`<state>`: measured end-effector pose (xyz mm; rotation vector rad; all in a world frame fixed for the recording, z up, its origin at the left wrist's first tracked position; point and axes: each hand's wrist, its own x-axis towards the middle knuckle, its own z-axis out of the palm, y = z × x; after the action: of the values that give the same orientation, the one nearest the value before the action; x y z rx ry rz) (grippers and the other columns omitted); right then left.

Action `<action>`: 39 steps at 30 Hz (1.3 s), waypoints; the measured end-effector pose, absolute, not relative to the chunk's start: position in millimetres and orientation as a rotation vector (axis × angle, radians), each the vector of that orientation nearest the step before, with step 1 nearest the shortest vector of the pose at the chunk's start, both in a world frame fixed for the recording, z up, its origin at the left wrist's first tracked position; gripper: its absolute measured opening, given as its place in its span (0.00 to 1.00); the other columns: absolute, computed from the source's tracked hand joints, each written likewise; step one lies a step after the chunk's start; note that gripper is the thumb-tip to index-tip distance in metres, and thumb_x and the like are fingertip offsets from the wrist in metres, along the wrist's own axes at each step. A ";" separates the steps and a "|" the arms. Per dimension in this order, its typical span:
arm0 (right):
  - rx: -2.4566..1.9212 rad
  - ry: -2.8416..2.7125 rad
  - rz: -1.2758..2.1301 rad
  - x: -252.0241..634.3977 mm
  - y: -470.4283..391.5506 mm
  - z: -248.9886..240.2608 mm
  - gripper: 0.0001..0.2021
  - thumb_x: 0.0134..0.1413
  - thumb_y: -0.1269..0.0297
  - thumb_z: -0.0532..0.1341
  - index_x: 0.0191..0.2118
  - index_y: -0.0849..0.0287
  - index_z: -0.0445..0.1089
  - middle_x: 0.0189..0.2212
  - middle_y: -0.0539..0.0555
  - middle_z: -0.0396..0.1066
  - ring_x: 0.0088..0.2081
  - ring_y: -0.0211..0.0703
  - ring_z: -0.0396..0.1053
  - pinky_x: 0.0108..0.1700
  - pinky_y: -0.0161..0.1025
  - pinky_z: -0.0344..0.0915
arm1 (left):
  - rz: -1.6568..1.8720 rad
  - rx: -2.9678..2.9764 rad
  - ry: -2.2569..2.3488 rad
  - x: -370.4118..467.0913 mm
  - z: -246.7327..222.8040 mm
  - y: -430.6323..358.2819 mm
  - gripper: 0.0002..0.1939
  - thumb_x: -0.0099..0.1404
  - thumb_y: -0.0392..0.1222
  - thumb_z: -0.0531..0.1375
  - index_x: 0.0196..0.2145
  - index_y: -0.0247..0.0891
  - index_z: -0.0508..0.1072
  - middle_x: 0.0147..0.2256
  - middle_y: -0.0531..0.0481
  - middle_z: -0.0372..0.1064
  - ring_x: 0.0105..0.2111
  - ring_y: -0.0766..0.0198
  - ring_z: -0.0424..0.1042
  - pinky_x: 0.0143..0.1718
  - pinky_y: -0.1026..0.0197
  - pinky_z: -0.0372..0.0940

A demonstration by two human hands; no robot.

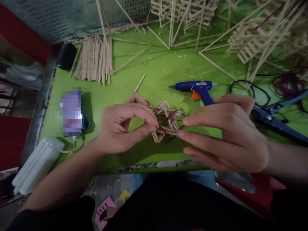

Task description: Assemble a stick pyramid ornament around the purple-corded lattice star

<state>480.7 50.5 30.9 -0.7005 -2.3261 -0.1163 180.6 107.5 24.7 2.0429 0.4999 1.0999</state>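
Observation:
A small frame of glued thin wooden sticks (pixel 172 121), star-like in outline, is between my hands over the green table. Purple cord (pixel 171 115) is looped around and through it. My left hand (pixel 126 123) is closed at the frame's left side, thumb and forefinger pinched on the cord. My right hand (pixel 223 133) is on the other side with its fingers spread. One fingertip touches the frame's right corner, close to a loop of cord. Behind the frame lies a blue glue gun (pixel 194 87) with an orange trigger and a red light, its nozzle pointing left.
Wooden sticks (pixel 92 59) lie bundled at the back left, near a black rounded object (pixel 66 56). A phone (pixel 71 112) is cabled to a white power bank (pixel 38 165). Larger stick structures (pixel 255 38) stand at the back right. Dark-handled cutters (pixel 276 120) lie beside my right hand.

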 end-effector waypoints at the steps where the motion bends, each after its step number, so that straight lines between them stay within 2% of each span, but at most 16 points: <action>1: -0.686 -2.325 -0.123 480.9 51.2 30.5 0.10 0.78 0.56 0.64 0.51 0.53 0.81 0.54 0.56 0.82 0.50 0.56 0.82 0.56 0.64 0.72 | 1.101 2.013 0.514 180.3 25.5 107.0 0.06 0.73 0.36 0.75 0.43 0.42 0.83 0.37 0.51 0.86 0.34 0.61 0.82 0.48 0.47 0.71; 5: -0.666 -2.333 -0.133 482.2 52.3 31.1 0.09 0.76 0.57 0.66 0.50 0.55 0.82 0.53 0.57 0.83 0.49 0.57 0.82 0.55 0.65 0.73 | 1.085 1.865 0.590 178.3 28.6 103.2 0.07 0.73 0.34 0.74 0.43 0.44 0.82 0.36 0.50 0.82 0.38 0.59 0.80 0.41 0.50 0.73; 9: -0.708 -2.360 -0.116 483.8 52.5 33.4 0.07 0.74 0.56 0.69 0.49 0.50 0.83 0.54 0.55 0.83 0.49 0.57 0.82 0.56 0.65 0.73 | 1.107 1.823 0.678 175.9 34.1 101.8 0.05 0.77 0.44 0.71 0.42 0.48 0.79 0.36 0.51 0.78 0.34 0.60 0.77 0.36 0.52 0.72; 11: -0.679 -2.346 -0.118 484.1 53.4 33.8 0.08 0.74 0.56 0.69 0.49 0.53 0.83 0.54 0.57 0.83 0.49 0.57 0.82 0.55 0.64 0.73 | 1.143 1.871 0.706 173.9 38.1 103.8 0.04 0.79 0.47 0.69 0.43 0.50 0.80 0.34 0.50 0.75 0.34 0.60 0.76 0.35 0.52 0.71; 14: -0.647 -2.335 -0.123 483.3 54.5 33.5 0.09 0.75 0.58 0.67 0.49 0.57 0.82 0.52 0.59 0.83 0.48 0.58 0.82 0.53 0.64 0.74 | 1.092 2.115 0.663 169.6 40.6 110.0 0.02 0.77 0.45 0.70 0.47 0.49 0.84 0.34 0.49 0.71 0.35 0.58 0.73 0.33 0.52 0.66; 17: -0.663 -2.343 -0.114 482.0 53.6 33.2 0.09 0.75 0.58 0.67 0.50 0.55 0.82 0.52 0.59 0.84 0.48 0.58 0.82 0.52 0.64 0.74 | 0.939 2.502 0.629 165.0 34.8 115.4 0.10 0.74 0.47 0.72 0.51 0.47 0.85 0.39 0.46 0.69 0.39 0.55 0.70 0.38 0.49 0.64; 21: -0.689 -2.350 -0.099 480.7 52.3 33.3 0.07 0.77 0.57 0.66 0.49 0.50 0.82 0.53 0.56 0.84 0.49 0.56 0.82 0.53 0.62 0.74 | 0.755 2.748 0.768 164.1 22.8 115.7 0.09 0.76 0.49 0.70 0.51 0.47 0.85 0.44 0.44 0.69 0.47 0.49 0.68 0.48 0.41 0.63; 24: -0.619 -2.344 -0.079 478.9 53.2 32.7 0.10 0.78 0.58 0.64 0.50 0.56 0.81 0.52 0.59 0.83 0.50 0.57 0.81 0.50 0.62 0.75 | 0.781 2.726 0.766 167.3 18.9 113.8 0.10 0.76 0.52 0.70 0.48 0.46 0.86 0.45 0.43 0.70 0.48 0.48 0.66 0.50 0.40 0.62; 27: -0.554 -2.351 -0.035 475.6 53.7 31.6 0.10 0.78 0.61 0.64 0.51 0.61 0.81 0.51 0.62 0.83 0.50 0.57 0.81 0.48 0.62 0.75 | 0.765 2.656 0.788 171.2 20.8 112.0 0.07 0.76 0.48 0.69 0.43 0.46 0.87 0.45 0.44 0.70 0.49 0.48 0.67 0.52 0.40 0.63; 32: -0.597 -2.364 -0.043 472.7 51.4 31.2 0.10 0.79 0.60 0.64 0.49 0.57 0.82 0.51 0.58 0.83 0.51 0.54 0.81 0.53 0.61 0.73 | 0.674 2.529 0.888 175.4 27.1 109.5 0.07 0.75 0.45 0.67 0.39 0.45 0.87 0.45 0.44 0.71 0.50 0.48 0.70 0.52 0.41 0.65; 39: -0.587 -2.372 -0.044 475.0 52.0 31.3 0.10 0.79 0.60 0.64 0.50 0.58 0.82 0.51 0.60 0.83 0.50 0.55 0.81 0.53 0.64 0.73 | 0.694 2.432 0.864 174.6 31.5 108.2 0.06 0.78 0.43 0.66 0.42 0.42 0.83 0.49 0.43 0.73 0.53 0.49 0.73 0.56 0.41 0.70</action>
<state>475.0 52.0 31.3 -0.5872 -2.3722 -0.0440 174.6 108.2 31.5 2.4319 0.8644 0.6942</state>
